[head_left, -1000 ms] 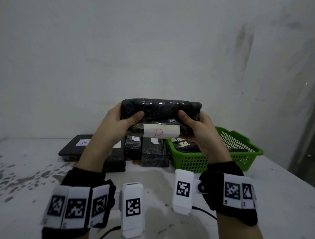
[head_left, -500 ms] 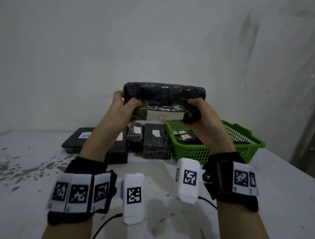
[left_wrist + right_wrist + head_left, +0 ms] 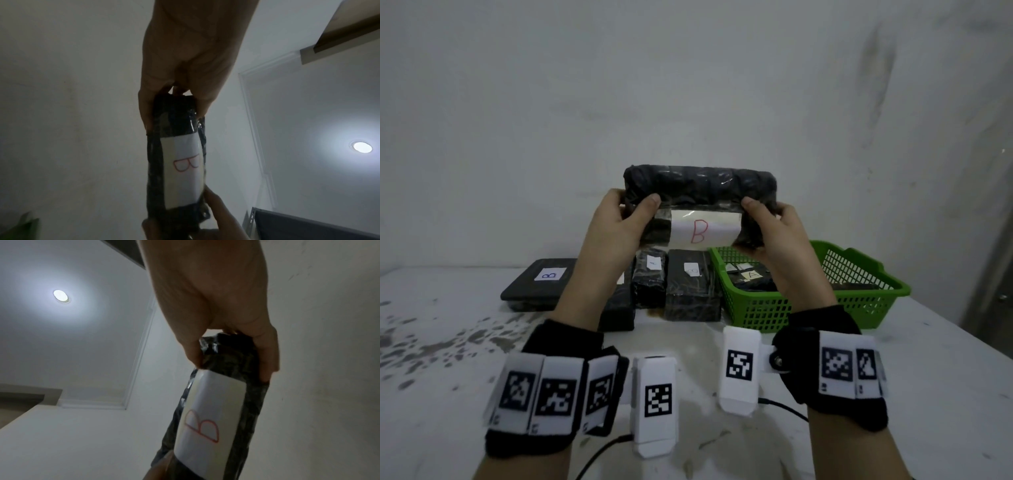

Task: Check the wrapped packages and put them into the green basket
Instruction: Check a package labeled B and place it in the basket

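Head view: both hands held one black wrapped package (image 3: 700,192) in the air above the table (image 3: 928,394), in front of the wall. The left hand (image 3: 616,226) gripped its left end and the right hand (image 3: 777,233) its right end, thumbs curled over the near face and the other fingers behind, out of sight. A white label (image 3: 703,233) with a red "B" faced the camera. The green basket (image 3: 859,305) stood below and to the right, with at least one package marked "A" (image 3: 751,279) inside. Four more packages (image 3: 690,291) lay on the table just left of the basket.

Left wrist view: the left hand (image 3: 185,65) pinched the package's end (image 3: 174,118), thumb on one face and fingers on the other. The label (image 3: 183,168) was legible.

Right wrist view: the right hand (image 3: 222,308) clamped the opposite end (image 3: 230,356) the same way. The label (image 3: 207,417) showed the "B" clearly.

Judgement: the step was the check. To do it well, the grip should sit at the ends only, clear of the label, and the package should be turned to show each face and seam before it is lowered into the basket.

Not determined: the package's far face, the basket's full contents, the labels on two table packages, and the package partly hidden by the left forearm.
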Action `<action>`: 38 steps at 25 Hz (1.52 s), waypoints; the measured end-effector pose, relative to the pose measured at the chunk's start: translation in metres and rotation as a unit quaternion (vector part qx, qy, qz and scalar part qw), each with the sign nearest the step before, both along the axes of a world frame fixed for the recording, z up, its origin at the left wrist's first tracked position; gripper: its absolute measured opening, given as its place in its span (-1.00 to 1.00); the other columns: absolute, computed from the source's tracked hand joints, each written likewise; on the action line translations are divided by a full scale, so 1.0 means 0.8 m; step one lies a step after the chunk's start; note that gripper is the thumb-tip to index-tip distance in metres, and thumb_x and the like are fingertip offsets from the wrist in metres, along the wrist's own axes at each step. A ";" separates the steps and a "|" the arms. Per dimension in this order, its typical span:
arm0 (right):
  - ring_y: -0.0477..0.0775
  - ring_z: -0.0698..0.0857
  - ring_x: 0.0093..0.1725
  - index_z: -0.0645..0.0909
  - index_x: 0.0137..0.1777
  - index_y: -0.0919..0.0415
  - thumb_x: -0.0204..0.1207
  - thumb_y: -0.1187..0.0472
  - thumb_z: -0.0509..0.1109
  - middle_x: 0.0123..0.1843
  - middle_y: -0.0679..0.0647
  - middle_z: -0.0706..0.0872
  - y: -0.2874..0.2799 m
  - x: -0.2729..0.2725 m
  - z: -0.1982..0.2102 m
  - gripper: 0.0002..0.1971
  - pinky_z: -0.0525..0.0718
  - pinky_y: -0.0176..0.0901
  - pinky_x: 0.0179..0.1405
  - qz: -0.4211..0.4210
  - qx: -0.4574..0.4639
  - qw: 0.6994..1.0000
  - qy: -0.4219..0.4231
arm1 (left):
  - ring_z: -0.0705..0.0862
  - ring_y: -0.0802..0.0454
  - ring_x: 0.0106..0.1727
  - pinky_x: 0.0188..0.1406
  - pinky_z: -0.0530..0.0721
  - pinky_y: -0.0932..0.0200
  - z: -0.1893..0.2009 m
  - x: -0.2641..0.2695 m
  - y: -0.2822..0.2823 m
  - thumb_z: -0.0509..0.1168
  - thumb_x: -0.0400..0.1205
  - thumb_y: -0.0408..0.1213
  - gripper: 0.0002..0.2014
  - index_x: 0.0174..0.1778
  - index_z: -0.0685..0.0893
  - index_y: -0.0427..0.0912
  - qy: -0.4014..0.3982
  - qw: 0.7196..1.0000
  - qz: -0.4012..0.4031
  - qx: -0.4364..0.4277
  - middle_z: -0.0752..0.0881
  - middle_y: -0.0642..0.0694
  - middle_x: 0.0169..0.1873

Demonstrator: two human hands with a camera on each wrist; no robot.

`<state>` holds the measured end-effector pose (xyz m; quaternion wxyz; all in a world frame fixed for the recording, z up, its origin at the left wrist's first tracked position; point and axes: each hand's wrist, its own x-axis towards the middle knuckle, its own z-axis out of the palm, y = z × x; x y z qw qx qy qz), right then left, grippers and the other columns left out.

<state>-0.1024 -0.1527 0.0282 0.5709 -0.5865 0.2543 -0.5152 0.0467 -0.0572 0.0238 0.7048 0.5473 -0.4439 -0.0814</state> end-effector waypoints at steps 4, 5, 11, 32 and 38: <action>0.08 0.42 0.27 0.09 0.54 0.09 0.53 -0.12 0.33 0.53 0.26 0.30 -0.001 0.001 -0.001 -0.30 0.57 0.17 0.32 -0.056 -0.019 0.989 0.136 | 0.60 0.09 -0.08 -0.10 0.58 0.37 -0.002 0.005 0.000 0.44 0.48 -0.22 -0.72 -0.02 0.49 -0.15 -0.085 0.990 0.106 -0.037 0.61 0.03 -0.16; 0.14 0.44 0.34 0.06 0.56 0.06 0.52 -0.14 0.32 0.55 0.29 0.27 -0.002 0.001 -0.002 -0.28 0.64 0.14 0.23 -0.042 -0.010 0.991 0.128 | 0.59 0.08 -0.08 -0.12 0.55 0.42 -0.002 0.006 0.001 0.49 0.43 -0.30 -0.70 -0.06 0.50 -0.13 -0.115 0.985 0.117 -0.045 0.61 -0.04 -0.11; 0.37 0.75 -0.03 0.44 0.14 0.21 0.60 -0.12 0.20 0.22 0.38 0.62 0.011 0.009 0.000 -0.62 0.78 0.18 -0.12 0.174 0.112 0.978 0.017 | 0.48 0.55 0.10 0.16 0.47 0.52 0.000 -0.001 0.003 0.51 0.26 -0.58 -0.51 -0.23 0.53 0.12 -0.227 0.972 0.001 -0.059 0.44 0.02 0.07; -0.01 0.79 -0.09 0.45 0.31 0.14 0.43 0.20 0.50 0.02 0.12 0.76 0.010 0.014 -0.005 -0.52 0.77 -0.13 -0.13 0.068 -0.109 0.988 0.088 | 0.70 -0.16 0.06 0.17 0.63 -0.10 -0.008 0.003 -0.006 0.22 0.65 -0.36 -0.78 0.21 0.54 -0.16 -0.026 0.986 -0.069 0.149 0.72 -0.22 0.12; 0.07 0.75 0.07 0.48 0.30 0.15 0.54 0.16 0.38 0.13 0.09 0.73 0.013 0.023 -0.015 -0.66 0.73 0.15 0.10 0.169 -0.082 0.968 0.167 | 0.72 -0.06 0.06 0.17 0.66 -0.06 -0.005 0.000 -0.003 0.19 0.67 -0.27 -0.74 0.25 0.55 -0.25 0.025 0.989 -0.099 0.108 0.74 -0.16 0.07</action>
